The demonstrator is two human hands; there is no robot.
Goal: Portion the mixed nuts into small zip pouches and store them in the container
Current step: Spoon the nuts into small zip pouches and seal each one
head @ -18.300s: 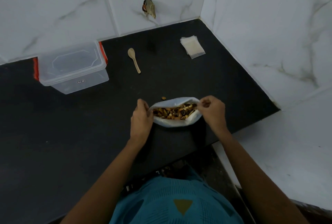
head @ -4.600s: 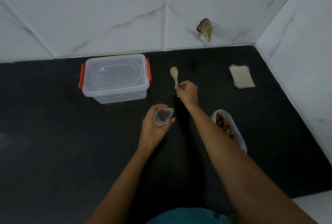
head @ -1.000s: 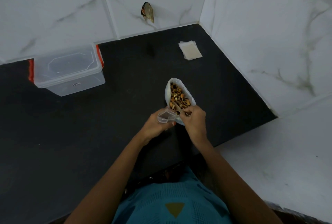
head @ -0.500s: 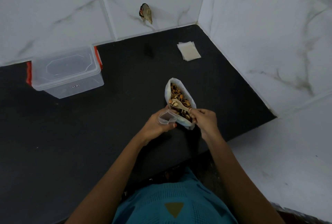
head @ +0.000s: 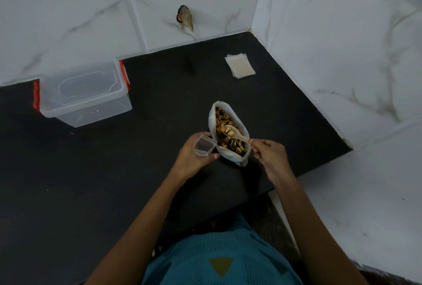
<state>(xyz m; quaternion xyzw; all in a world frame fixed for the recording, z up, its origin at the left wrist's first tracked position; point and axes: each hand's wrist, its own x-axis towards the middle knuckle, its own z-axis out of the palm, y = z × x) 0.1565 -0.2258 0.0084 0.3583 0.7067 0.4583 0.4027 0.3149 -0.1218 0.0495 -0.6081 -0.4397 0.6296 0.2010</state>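
Observation:
A large open bag of mixed nuts (head: 237,156) lies on the black counter (head: 114,182), its mouth facing up. My right hand (head: 269,154) pinches the handle of a small wooden spoon (head: 235,135); the spoon's bowl carries a few nuts above the bag's opening. My left hand (head: 194,156) holds a small clear zip pouch (head: 203,146) with its mouth open, right beside the bag's left edge. The pouch looks empty. A clear lidded container (head: 84,95) with red clips sits at the back left.
A stack of flat empty pouches (head: 239,67) lies at the back right near the corner. White marble tile walls close the counter at the back and right. The counter's front edge runs just below my hands.
The spoon has lifted out of the nuts with a small load, and my right hand has drawn back to the right. My left hand shifted the pouch slightly left.

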